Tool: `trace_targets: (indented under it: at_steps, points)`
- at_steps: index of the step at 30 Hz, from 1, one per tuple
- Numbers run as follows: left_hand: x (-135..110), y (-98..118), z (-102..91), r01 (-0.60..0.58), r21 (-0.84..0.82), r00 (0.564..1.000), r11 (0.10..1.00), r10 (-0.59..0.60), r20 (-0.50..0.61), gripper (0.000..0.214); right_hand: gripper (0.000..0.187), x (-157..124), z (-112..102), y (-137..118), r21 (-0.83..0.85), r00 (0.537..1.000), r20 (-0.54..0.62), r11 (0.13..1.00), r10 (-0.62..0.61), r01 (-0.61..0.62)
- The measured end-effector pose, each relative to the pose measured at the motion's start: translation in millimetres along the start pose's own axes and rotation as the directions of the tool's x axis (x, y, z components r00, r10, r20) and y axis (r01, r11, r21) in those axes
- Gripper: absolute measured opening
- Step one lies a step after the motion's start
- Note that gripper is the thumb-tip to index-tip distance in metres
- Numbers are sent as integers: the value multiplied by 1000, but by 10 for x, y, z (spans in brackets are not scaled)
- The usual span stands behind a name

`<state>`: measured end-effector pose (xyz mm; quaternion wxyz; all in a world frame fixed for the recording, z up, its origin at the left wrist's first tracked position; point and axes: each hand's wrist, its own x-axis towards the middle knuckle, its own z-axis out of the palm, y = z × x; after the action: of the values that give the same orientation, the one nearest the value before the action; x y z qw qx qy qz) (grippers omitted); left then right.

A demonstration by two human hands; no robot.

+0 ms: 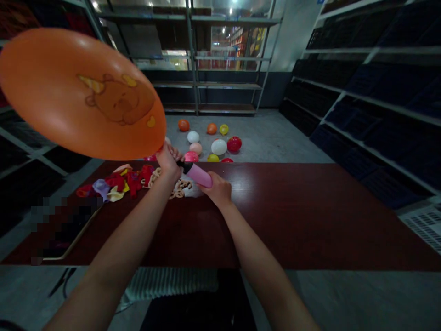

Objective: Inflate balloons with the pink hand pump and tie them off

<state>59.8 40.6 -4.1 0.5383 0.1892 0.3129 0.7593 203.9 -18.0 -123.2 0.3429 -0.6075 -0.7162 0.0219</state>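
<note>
A large inflated orange balloon [58, 101] with a printed cartoon bear fills the upper left of the head view. My left hand [169, 162] is closed around the balloon's neck, at the black nozzle end of a pink hand pump [200, 175]. My fingers hide the exact join of neck and nozzle. My right hand [219, 188] is wrapped around the near end of the pump, which is held tilted above the table. Below and left of my hands lie uninflated balloons [129, 181] in red, purple and yellow, and several beige rings [178, 189].
The dark red-brown table [292, 216] stretches across the view. A dark flat object [74, 230] with a pale edge, partly blurred, lies at its left end. Several inflated balloons [219, 147] rest on the floor beyond. Metal shelves [227, 86] stand behind, with loaded racks [372, 92] at right.
</note>
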Motion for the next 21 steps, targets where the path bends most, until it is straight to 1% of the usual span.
trace_targets:
  at_steps: [4,7,10,13,21]
  points:
    - [39,148,-282,45,-41,996,998,-48,-71,52,53,-11,27,-63,-34,992,35,992,-119,121]
    - [36,231,-447,35,-57,993,998,-41,-112,48,53,-30,28,-98,-50,982,56,982,-178,181]
    - [14,330,-542,15,-70,987,997,-26,-161,45,53,-52,27,-90,-65,975,48,973,-218,221]
    - [1,474,-603,-10,-99,983,995,-9,-184,44,53,-65,28,-64,-77,965,52,962,-257,261]
    - [89,980,-824,-31,-142,970,989,-4,-241,47,53,-83,13,-72,-134,951,77,942,-299,307]
